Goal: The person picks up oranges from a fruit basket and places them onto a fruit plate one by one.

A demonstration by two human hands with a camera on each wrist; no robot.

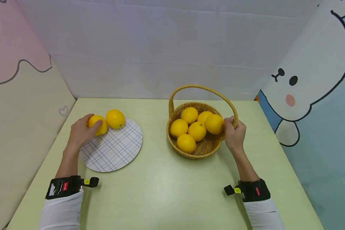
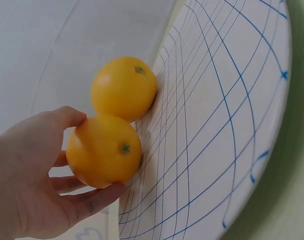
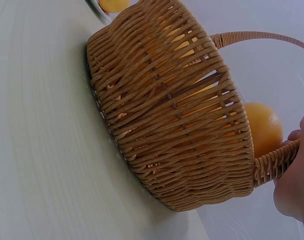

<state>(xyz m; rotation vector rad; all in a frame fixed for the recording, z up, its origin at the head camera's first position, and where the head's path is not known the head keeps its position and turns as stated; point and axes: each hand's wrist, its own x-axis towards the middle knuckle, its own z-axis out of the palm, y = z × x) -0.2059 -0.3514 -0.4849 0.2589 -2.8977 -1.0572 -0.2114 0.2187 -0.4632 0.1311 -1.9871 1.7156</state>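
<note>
My left hand (image 1: 83, 130) grips an orange (image 2: 104, 151) at the far left rim of a white plate with blue grid lines (image 1: 112, 153). Touching it is a second orange (image 1: 115, 118), which sits at the plate's back edge. To the right, a wicker basket (image 3: 176, 110) stands on the table with several oranges (image 1: 197, 131) inside. My right hand (image 1: 235, 132) holds the basket's handle (image 1: 202, 88) low on its right side, where the fingers curl round it. One orange (image 1: 214, 124) in the basket lies close to that hand.
The pale green table (image 1: 158, 191) stretches in front of and between plate and basket. A white wall (image 1: 161, 48) rises along its back edge. Side panels with cartoon drawings (image 1: 310, 95) flank it.
</note>
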